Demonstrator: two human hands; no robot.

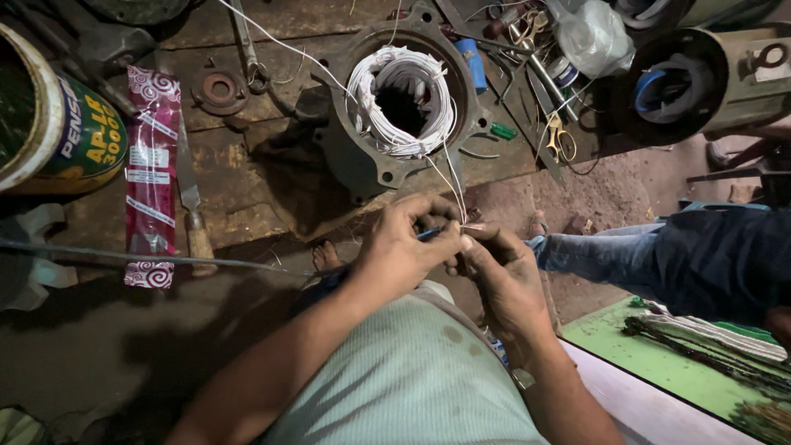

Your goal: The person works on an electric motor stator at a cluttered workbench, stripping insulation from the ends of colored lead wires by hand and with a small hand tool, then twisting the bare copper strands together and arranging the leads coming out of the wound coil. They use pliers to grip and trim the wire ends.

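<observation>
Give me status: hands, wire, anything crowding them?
Both hands together, left hand and right hand pinching the white wire ends. Wires run up to the motor stator. Nothing between the hands and the stator.

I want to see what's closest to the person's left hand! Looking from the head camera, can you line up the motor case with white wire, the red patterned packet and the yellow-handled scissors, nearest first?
From the left hand:
1. Grey metal motor case wound with white wire, just above the hand.
2. Yellow-handled scissors, up and to the right.
3. Red patterned plastic packet, far to the left.
</observation>
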